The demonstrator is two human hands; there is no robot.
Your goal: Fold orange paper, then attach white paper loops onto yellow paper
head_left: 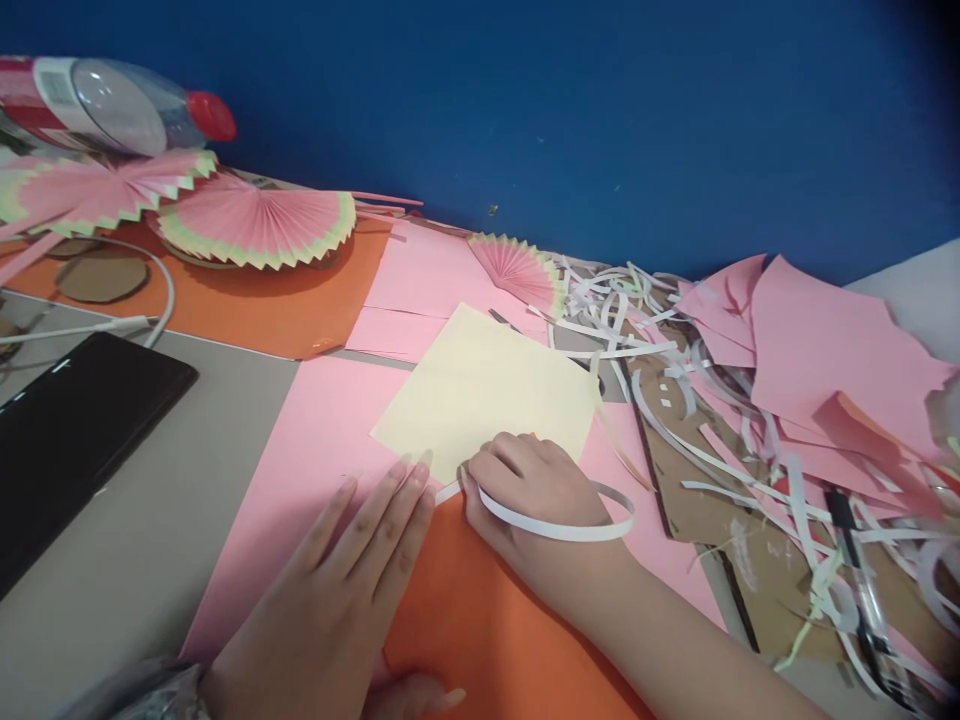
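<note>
My left hand [352, 560] lies with fingers stretched out and close together, its fingertips on pink paper [255, 540] and beside the edge of an orange sheet [480, 610]. My right hand [532, 490] is closed, thumb and fingers pinching a thin white paper strip [570, 530] that curls back over the hand. A short flat part of the strip runs along the top edge of the orange sheet, between the two hands. A pale yellow sheet [487, 380] lies turned cornerwise just beyond my fingers, partly covered by the right hand. The right fingertips are partly hidden.
Pink and green pleated paper fans [259, 225] lie at the back left, near a plastic bottle [127, 105] on its side. A black phone [90, 440] is at the left. White strips [697, 450], cardboard [675, 500], pink scraps [832, 340] and a pen [862, 590] clutter the right.
</note>
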